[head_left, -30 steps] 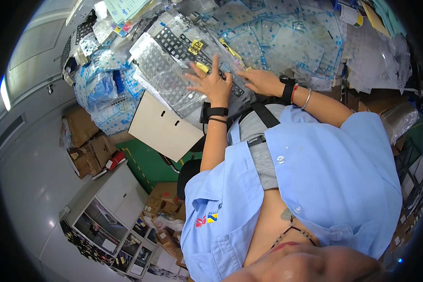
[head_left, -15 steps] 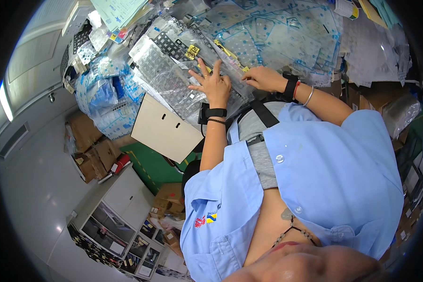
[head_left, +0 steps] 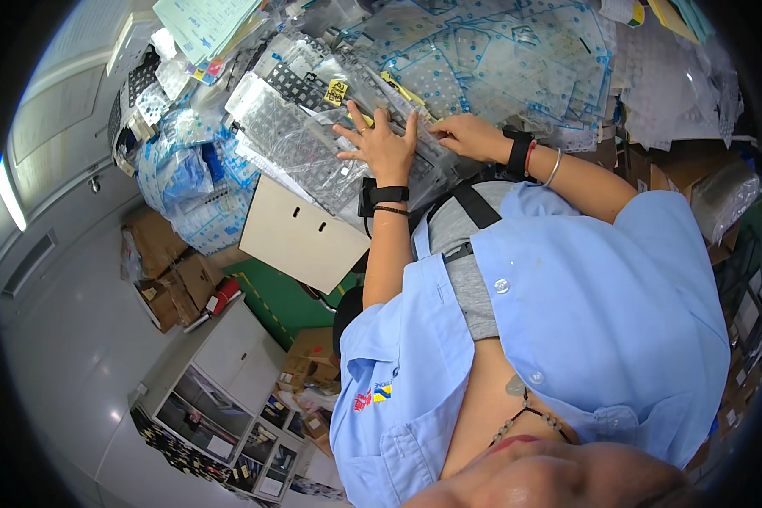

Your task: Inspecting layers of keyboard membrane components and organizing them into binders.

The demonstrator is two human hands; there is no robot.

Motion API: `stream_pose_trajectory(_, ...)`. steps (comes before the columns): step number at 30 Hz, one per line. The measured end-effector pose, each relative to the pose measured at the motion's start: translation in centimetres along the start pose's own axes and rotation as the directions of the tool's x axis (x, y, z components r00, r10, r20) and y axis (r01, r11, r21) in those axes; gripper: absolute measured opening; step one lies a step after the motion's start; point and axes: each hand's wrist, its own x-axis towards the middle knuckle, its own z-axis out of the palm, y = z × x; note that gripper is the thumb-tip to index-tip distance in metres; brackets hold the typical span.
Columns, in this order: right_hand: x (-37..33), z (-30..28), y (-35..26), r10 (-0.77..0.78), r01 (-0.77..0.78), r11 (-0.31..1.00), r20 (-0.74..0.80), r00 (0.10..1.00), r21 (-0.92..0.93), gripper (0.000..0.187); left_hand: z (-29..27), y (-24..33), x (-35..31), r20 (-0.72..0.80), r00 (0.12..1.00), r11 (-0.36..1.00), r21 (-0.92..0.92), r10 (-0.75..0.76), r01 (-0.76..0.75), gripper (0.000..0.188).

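A pile of clear plastic bags (head_left: 292,140) with dark, grid-patterned sheets in them lies on the work surface. My left hand (head_left: 387,152) rests on it with fingers spread wide, pressing on the shiny film and gripping nothing. To its right, the thumb and forefinger of my right hand (head_left: 476,138) are pinched together at the edge of the clear plastic. The exact layer between those fingertips is hard to see. A yellow handwritten label (head_left: 336,91) lies on the pile just beyond my left hand. A black perforated sheet (head_left: 292,83) shows beside it.
A cream board with two slots (head_left: 306,241) juts out at the near left of the pile. Blue-dotted clear sheets (head_left: 516,72) spread at the back; a bulging blue-and-white bag (head_left: 186,169) sits left. Cardboard boxes (head_left: 173,288) and a grey cabinet (head_left: 229,372) stand lower left.
My right hand has shifted slightly left along the plastic, nearer my left hand. My left hand remains spread on the pile, its fingers slightly rearranged.
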Motion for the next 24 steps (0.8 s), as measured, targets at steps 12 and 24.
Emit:
stream_pose_trajectory(12, -0.3, -0.6, -0.2, 0.124, -0.139, 0.964, 0.082, 0.989, 0.226, 0.029, 0.4, -1.4, 0.3, 0.070, 0.997, 0.995, -0.098, -0.022, 0.028, 0.020)
stream_pose_trajectory(24, 0.1, -0.7, 0.2, 0.168, -0.166, 0.952, 0.015, 0.986, 0.257, 0.025, -0.1, -2.9, 0.0, 0.103, 0.990, 0.973, -0.220, 0.094, -0.070, 0.014)
